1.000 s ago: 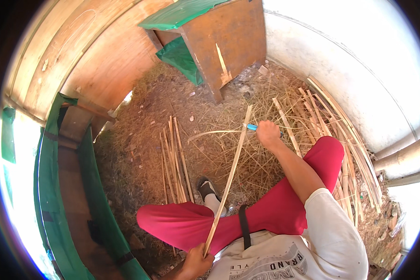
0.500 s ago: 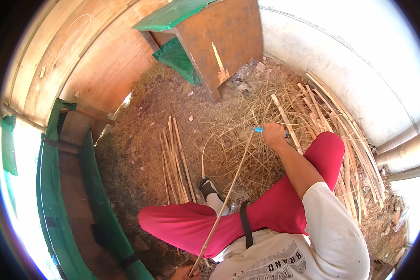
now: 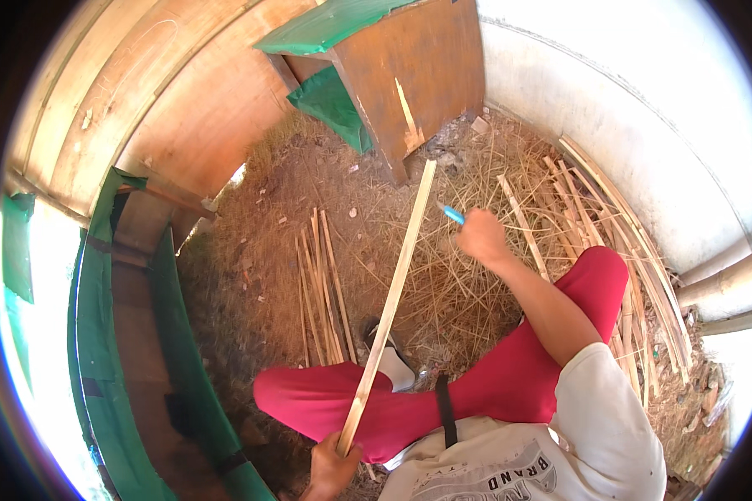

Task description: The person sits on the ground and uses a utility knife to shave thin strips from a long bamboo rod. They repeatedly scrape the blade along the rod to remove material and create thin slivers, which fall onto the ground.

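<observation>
A white wall [image 3: 643, 125] and a brown wooden cabinet [image 3: 409, 75] with a green top are seen beyond a dirt floor [image 3: 267, 217] strewn with dry shavings. Split bamboo strips [image 3: 322, 284] are laid in a bundle on the floor, and more are piled along the wall. A long bamboo strip [image 3: 388, 305] is gripped at its near end by the closed left hand [image 3: 332, 469], its far end pointing toward the cabinet. A blue-handled knife [image 3: 451, 214] is clenched in the right hand [image 3: 480, 238], just beside the strip's upper part.
</observation>
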The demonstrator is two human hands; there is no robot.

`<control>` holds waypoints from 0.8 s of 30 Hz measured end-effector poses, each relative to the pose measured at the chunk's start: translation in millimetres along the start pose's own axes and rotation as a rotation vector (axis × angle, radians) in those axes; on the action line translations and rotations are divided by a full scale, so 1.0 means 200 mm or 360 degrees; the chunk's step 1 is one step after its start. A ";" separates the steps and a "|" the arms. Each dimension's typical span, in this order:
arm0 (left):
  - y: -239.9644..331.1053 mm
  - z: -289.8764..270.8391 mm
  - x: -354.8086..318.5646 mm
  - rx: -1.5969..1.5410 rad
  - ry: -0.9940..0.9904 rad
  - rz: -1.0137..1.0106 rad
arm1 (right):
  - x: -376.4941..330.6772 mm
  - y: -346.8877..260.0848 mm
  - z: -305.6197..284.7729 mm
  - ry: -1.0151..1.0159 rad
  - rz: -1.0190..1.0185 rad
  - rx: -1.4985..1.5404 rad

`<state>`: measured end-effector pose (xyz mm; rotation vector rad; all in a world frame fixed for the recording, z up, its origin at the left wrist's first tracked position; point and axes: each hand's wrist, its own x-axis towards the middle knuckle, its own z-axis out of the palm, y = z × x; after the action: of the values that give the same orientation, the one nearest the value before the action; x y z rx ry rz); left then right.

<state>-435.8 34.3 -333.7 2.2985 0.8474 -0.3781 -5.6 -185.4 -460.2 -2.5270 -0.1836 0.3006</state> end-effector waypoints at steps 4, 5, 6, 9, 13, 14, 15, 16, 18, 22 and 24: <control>0.15 0.18 0.23 -0.0207 0.0127 0.0220 | -0.14 -0.09 -0.01 -0.0084 -0.0124 0.0149; 0.20 0.22 0.28 -0.0259 0.0208 0.0322 | -0.19 -0.09 0.00 -0.0074 -0.0236 0.0095; 0.22 0.26 0.31 -0.0285 0.0211 0.0348 | -0.24 -0.10 0.01 -0.0066 -0.0351 0.0041; 0.31 0.34 0.46 -0.0315 0.0209 0.0466 | -0.32 -0.11 0.02 -0.0096 -0.0601 -0.0062; 0.48 0.34 0.61 -0.0293 0.0122 0.0538 | -0.36 -0.12 0.03 -0.0091 -0.0790 -0.0204; 0.50 0.35 0.65 -0.0301 0.0103 0.0531 | -0.38 -0.13 0.02 -0.0108 -0.0797 -0.0216; 0.52 0.35 0.69 -0.0310 0.0084 0.0524 | -0.38 -0.14 0.03 -0.0129 -0.0799 -0.0220; 0.54 0.35 0.72 -0.0328 0.0030 0.0487 | -0.38 -0.15 0.03 -0.0151 -0.0797 -0.0226; 0.54 0.37 0.78 -0.0309 0.0051 0.0533 | -0.38 -0.15 0.04 -0.0171 -0.0804 -0.0250; 0.59 0.39 0.83 -0.0265 0.0019 0.0513 | -0.37 -0.14 0.06 -0.0158 -0.0771 -0.0277; 0.62 0.39 0.83 -0.0274 -0.0028 0.0495 | -0.37 -0.14 0.05 -0.0153 -0.0745 -0.0273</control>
<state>-232.4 -11.2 -408.9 2.2150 0.4809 -0.1794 -81.7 -172.0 -440.3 -2.5410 -0.8538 0.2234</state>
